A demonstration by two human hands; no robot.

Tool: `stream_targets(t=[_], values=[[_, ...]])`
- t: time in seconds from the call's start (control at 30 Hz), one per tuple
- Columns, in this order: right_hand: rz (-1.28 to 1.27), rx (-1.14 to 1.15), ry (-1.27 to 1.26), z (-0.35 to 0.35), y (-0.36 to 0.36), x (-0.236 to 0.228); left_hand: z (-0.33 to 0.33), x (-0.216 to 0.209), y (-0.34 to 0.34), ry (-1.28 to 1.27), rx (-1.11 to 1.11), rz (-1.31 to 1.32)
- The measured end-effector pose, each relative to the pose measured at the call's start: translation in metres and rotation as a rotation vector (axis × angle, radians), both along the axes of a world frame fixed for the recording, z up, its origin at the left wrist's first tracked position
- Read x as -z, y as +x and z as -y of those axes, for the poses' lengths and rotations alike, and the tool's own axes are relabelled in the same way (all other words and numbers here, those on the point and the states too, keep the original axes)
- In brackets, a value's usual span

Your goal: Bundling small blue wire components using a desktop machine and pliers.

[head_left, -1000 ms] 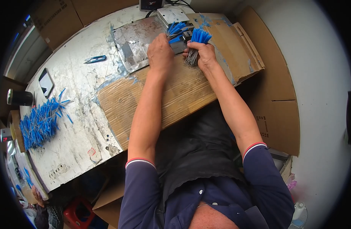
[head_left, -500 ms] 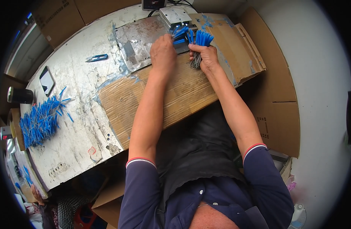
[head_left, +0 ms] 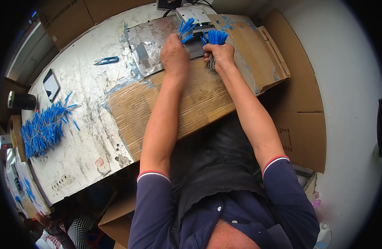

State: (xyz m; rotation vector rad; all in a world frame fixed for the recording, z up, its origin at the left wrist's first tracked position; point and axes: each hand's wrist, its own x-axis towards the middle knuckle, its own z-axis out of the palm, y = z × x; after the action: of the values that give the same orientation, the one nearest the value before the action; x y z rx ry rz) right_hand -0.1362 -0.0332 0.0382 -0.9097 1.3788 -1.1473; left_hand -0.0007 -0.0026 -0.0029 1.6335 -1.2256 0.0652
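My right hand [head_left: 222, 54] is closed around a thick bundle of blue-tipped wire pieces [head_left: 217, 37], blue ends up and thin grey wires hanging below the fist. To its left, my left hand [head_left: 175, 58] is closed on a smaller bunch of blue-tipped wire pieces [head_left: 186, 27], which fan out beyond the fingers. The fingertips of this hand are partly hidden. Both hands are above a metal plate [head_left: 151, 31], in front of a small white-topped machine [head_left: 192, 15]. The two bunches are apart.
A large pile of blue-tipped wire pieces [head_left: 45, 128] lies at the left of the white table [head_left: 89, 87]. Near it are a phone [head_left: 51, 85], a dark cup [head_left: 21, 101] and blue thread snips [head_left: 106, 61]. Cardboard [head_left: 166, 110] covers the near edge. A co-worker's hand [head_left: 43, 219] shows lower left.
My left hand has drawn slightly left with its small bunch, whose blue ends now point more upward. My right hand has shifted a little up and left with its bundle.
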Motion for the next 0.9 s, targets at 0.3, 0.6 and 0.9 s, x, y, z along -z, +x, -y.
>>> stream_targets(t=[0.3,0.6,0.9], values=[[-0.121,0.074,-0.025,0.005,0.008,0.0,0.002,0.001,0.002,-0.068,0.007,0.006],[0.098,-0.002,-0.016,-0.001,-0.007,0.0,-0.001,-0.005,0.0,0.0,0.111,0.043],[0.173,-0.101,-0.037,-0.012,-0.024,0.001,0.0,0.0,0.001,-0.007,0.169,0.109]])
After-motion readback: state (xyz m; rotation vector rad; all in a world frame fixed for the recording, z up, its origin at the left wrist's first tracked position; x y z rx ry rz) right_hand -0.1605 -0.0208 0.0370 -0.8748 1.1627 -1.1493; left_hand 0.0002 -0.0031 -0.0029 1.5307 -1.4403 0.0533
